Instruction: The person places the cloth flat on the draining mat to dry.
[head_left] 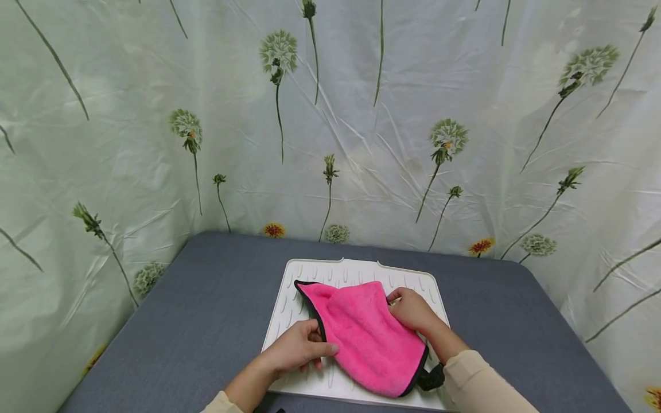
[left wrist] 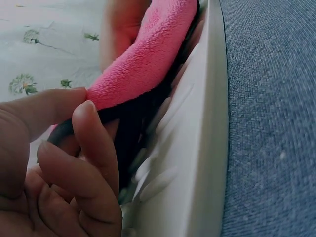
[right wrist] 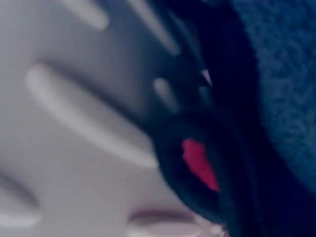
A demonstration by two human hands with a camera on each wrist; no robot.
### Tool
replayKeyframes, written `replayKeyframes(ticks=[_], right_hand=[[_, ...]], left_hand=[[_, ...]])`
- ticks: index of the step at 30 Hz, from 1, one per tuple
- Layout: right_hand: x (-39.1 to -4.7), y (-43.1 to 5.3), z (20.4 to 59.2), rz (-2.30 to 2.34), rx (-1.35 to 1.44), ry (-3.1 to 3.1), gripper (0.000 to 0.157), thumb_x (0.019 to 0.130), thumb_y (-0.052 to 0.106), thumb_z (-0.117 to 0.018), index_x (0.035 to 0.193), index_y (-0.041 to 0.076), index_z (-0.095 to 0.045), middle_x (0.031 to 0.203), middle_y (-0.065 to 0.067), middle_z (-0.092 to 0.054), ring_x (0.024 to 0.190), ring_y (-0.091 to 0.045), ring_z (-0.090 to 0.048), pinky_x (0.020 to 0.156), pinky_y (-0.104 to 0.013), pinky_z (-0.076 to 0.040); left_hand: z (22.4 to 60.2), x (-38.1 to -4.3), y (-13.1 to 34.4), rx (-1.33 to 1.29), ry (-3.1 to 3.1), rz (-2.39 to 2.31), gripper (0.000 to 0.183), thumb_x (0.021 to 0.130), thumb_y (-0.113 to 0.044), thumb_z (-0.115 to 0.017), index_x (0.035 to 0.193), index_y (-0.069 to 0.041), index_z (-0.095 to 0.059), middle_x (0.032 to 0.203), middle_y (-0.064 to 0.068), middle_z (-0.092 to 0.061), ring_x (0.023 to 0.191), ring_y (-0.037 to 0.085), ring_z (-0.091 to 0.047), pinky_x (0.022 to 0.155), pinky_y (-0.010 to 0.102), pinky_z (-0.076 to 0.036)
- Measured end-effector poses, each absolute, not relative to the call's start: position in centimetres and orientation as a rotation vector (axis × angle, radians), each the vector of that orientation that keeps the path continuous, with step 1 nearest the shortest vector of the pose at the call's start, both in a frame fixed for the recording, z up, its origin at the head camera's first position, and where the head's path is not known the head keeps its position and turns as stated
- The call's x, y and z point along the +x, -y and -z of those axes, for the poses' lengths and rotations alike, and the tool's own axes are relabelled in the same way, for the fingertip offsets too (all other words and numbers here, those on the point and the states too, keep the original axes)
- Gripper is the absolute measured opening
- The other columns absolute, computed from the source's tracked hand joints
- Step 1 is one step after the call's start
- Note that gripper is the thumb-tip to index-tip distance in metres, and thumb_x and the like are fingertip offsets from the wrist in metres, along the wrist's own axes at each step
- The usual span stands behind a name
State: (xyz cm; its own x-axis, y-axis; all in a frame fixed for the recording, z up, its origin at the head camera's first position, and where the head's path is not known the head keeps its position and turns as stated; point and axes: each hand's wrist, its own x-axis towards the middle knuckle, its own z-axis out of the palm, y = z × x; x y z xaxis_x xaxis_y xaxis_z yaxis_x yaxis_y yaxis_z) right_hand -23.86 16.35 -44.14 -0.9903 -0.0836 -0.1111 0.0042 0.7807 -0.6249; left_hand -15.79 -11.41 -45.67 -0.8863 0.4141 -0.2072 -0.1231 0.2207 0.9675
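A pink plush cloth [head_left: 364, 330] with black edging lies loosely spread and rumpled over a white ridged tray [head_left: 283, 310]. At its left edge my left hand [head_left: 296, 348] pinches the cloth, thumb on top. The left wrist view shows the thumb and a fingertip meeting on the dark edging, with the pink pile [left wrist: 140, 66] rising beyond. My right hand [head_left: 411, 310] holds the cloth's upper right edge; its fingertips are partly hidden. In the right wrist view the dark trim [right wrist: 237, 163] curls over the tray's ridges, and no hand shows there.
The tray rests on a grey-blue table [head_left: 217, 304]. A pale curtain [head_left: 361, 126] printed with dandelions hangs behind and around it. A dark object [head_left: 431, 377] lies at the cloth's lower right corner, beside my right sleeve.
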Motion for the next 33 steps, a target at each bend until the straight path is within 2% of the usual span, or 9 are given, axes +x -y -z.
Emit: replayKeyframes(ticks=[6,12,18,21,27,33], right_hand=[[-23.9,-16.7,44.2,1.198,0.01,-2.701,0.022,0.086,0.017,-0.072,0.097,-0.002,-0.071,0.089,-0.01,-0.07,0.076,-0.017,-0.062,0.064,-0.029,-0.05],[-23.8,-17.7,44.7,1.366,0.055,-2.61,0.015,0.087,0.011,-0.068,0.093,-0.003,-0.068,0.081,-0.006,-0.065,0.072,-0.015,-0.058,0.061,-0.029,-0.048],[-23.7,-19.0,44.3,1.433,0.08,-2.58,0.017,0.087,0.014,-0.074,0.09,-0.001,-0.065,0.071,0.001,-0.055,0.067,-0.013,-0.049,0.059,-0.027,-0.041],[-23.5,-19.7,44.3,1.433,0.109,-2.593,0.018,0.088,0.015,-0.074,0.091,-0.001,-0.065,0.069,0.002,-0.052,0.065,-0.013,-0.046,0.058,-0.027,-0.038],[-22.8,-21.2,44.3,1.351,0.125,-2.686,0.02,0.088,0.015,-0.075,0.094,-0.002,-0.065,0.075,0.0,-0.058,0.073,-0.014,-0.05,0.063,-0.028,-0.041],[-21.9,-22.6,44.3,1.377,0.173,-2.668,0.022,0.09,0.016,-0.074,0.097,-0.002,-0.064,0.076,-0.001,-0.057,0.069,-0.013,-0.051,0.058,-0.027,-0.042]], left_hand=[[45.5,-15.9,11.8,0.239,-2.063,-1.756,0.021,0.089,-0.017,-0.076,0.099,-0.004,-0.062,0.069,-0.003,-0.063,0.063,0.009,-0.057,0.051,0.023,-0.044],[44.7,-16.2,12.8,0.246,-2.042,-1.797,0.023,0.09,-0.014,-0.074,0.104,0.001,-0.062,0.076,-0.002,-0.068,0.071,0.01,-0.065,0.062,0.025,-0.057],[44.3,-16.7,14.4,0.239,-2.018,-1.789,0.025,0.092,-0.015,-0.072,0.106,0.002,-0.06,0.082,0.001,-0.073,0.077,0.012,-0.072,0.07,0.031,-0.062],[44.3,-16.9,15.1,0.235,-2.053,-1.763,0.024,0.092,-0.015,-0.072,0.104,0.001,-0.059,0.081,0.002,-0.074,0.073,0.013,-0.073,0.068,0.031,-0.061],[44.3,-17.2,16.1,0.235,-2.117,-1.747,0.023,0.092,-0.014,-0.072,0.099,0.001,-0.058,0.076,0.003,-0.073,0.067,0.014,-0.073,0.061,0.03,-0.06],[44.1,-17.6,17.2,0.195,-2.137,-1.761,0.023,0.092,-0.014,-0.071,0.097,0.0,-0.054,0.07,0.0,-0.068,0.06,0.013,-0.069,0.059,0.03,-0.059]])
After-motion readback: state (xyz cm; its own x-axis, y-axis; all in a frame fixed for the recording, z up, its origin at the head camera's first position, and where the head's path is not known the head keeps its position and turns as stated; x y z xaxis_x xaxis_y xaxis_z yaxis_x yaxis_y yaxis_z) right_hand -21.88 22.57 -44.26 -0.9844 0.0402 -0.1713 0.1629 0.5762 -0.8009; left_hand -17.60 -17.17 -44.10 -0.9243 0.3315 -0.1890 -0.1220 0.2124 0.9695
